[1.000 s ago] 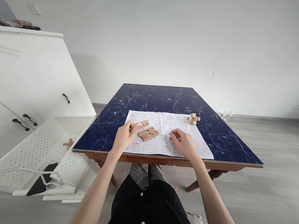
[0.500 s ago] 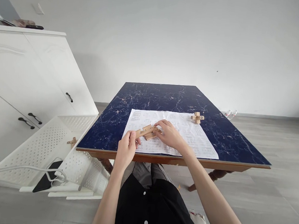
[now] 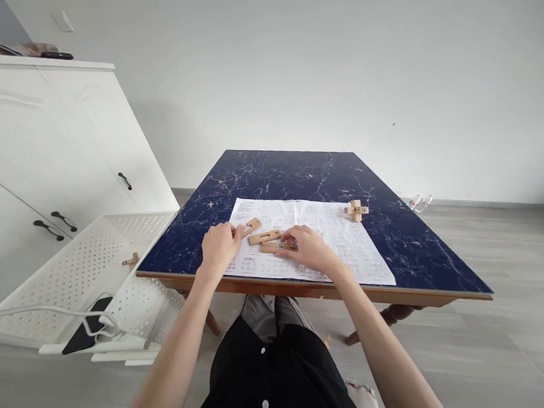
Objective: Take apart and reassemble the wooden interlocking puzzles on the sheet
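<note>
Three flat wooden puzzle pieces are on a printed paper sheet. My left hand (image 3: 220, 245) is at the left, its fingers closed on the near end of a notched wooden piece (image 3: 252, 225) that points away at a slant. In the middle lies a slotted wooden piece (image 3: 264, 237), which neither hand covers. Closest to me is a lower wooden piece (image 3: 269, 248); the thumb and fingers of my right hand (image 3: 310, 249) pinch it and hide part of its right half. Beneath everything, the creased paper sheet (image 3: 343, 252) carries small print and diagrams.
An assembled wooden cross puzzle (image 3: 356, 210) stands at the sheet's far right corner on the blue marbled table (image 3: 283, 174). To the left are a white perforated bin (image 3: 56, 282), holding another wooden cross (image 3: 131, 260), and a white cabinet (image 3: 62, 133). Clear bottles (image 3: 420, 203) stand by the wall.
The pieces, bunched together under both hands half a second ago, are now spread apart. My left hand has drawn its notched piece leftward and away; my right hand has shifted to the lower piece.
</note>
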The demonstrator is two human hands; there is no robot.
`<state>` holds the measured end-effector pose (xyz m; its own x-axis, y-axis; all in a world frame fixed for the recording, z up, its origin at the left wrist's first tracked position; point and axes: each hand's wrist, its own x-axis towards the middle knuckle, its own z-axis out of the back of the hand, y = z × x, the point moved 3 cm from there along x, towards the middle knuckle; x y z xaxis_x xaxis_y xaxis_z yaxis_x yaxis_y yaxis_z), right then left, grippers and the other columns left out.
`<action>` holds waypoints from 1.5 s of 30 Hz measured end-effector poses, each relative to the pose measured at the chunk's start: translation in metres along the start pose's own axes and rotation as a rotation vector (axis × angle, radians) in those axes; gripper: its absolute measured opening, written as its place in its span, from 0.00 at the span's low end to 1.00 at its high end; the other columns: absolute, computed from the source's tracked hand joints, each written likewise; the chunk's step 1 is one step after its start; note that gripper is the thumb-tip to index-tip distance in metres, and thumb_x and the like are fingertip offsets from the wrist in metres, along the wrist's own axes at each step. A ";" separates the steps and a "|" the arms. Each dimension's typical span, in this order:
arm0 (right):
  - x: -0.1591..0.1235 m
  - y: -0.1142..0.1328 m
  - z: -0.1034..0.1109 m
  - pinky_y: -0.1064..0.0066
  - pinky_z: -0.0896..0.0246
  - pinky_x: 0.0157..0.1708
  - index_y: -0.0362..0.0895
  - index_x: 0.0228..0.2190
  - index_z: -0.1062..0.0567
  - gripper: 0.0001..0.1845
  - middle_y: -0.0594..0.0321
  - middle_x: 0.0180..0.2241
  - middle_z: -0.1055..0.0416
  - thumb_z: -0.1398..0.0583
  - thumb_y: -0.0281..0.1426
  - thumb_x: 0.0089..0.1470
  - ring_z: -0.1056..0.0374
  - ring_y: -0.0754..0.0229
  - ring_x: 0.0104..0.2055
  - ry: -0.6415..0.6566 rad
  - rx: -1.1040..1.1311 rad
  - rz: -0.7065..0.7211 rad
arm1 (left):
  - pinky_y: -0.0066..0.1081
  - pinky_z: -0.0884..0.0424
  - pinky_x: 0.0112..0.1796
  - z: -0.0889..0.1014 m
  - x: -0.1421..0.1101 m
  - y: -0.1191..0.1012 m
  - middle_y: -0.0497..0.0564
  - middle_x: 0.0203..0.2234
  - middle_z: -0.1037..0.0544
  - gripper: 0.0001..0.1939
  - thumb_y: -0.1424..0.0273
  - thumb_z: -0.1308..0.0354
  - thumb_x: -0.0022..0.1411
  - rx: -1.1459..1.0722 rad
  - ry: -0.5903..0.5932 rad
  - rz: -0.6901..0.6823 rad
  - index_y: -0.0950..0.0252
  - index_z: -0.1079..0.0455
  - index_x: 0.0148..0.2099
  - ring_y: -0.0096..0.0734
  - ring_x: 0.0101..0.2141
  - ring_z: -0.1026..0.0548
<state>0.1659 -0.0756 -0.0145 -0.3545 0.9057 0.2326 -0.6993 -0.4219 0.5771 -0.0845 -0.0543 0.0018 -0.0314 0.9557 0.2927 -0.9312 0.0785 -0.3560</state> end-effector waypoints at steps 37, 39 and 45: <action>-0.067 0.055 0.018 0.67 0.42 0.27 0.47 0.35 0.29 0.21 0.68 0.24 0.31 0.43 0.51 0.70 0.37 0.60 0.23 -0.373 0.703 -0.258 | 0.30 0.34 0.30 0.009 -0.038 -0.083 0.51 0.36 0.26 0.20 0.52 0.56 0.80 -0.734 0.472 -0.246 0.62 0.34 0.54 0.29 0.28 0.32; -0.069 0.057 0.016 0.67 0.43 0.27 0.47 0.36 0.28 0.20 0.68 0.24 0.32 0.44 0.50 0.70 0.37 0.59 0.24 -0.362 0.679 -0.272 | 0.31 0.33 0.33 0.008 -0.049 -0.086 0.49 0.35 0.29 0.20 0.53 0.56 0.81 -0.790 0.472 -0.231 0.62 0.35 0.58 0.31 0.30 0.32; -0.081 0.060 0.019 0.68 0.48 0.27 0.47 0.36 0.26 0.19 0.67 0.25 0.33 0.44 0.48 0.70 0.41 0.59 0.25 -0.386 0.561 -0.294 | 0.36 0.31 0.43 0.010 -0.078 -0.092 0.50 0.37 0.30 0.22 0.58 0.55 0.82 -0.844 0.382 -0.166 0.61 0.39 0.69 0.36 0.36 0.31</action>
<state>0.1645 -0.1738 0.0158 0.1143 0.9720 0.2054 -0.2726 -0.1682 0.9473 0.0005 -0.1389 0.0205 0.3389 0.9304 0.1396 -0.3374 0.2588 -0.9051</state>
